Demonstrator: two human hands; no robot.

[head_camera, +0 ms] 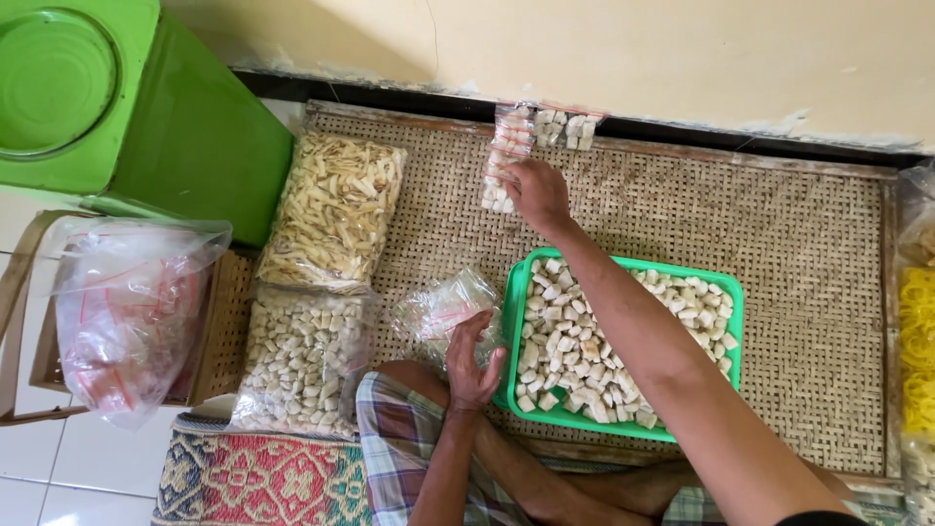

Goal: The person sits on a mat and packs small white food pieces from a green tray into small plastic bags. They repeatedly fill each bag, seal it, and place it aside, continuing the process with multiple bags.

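Yellow snack bags [917, 351] cut off at right edge; contents unclear.

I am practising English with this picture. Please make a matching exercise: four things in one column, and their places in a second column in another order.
Things:
1. green tray
2. right hand
3. green bin
4. left hand

Places:
A. top left corner, beside the woven mat
B. on a small filled bag near the wall
C. on the mat, full of pale cubes
D. at an empty clear bag beside the tray

Pairs: 1-C, 2-B, 3-A, 4-D
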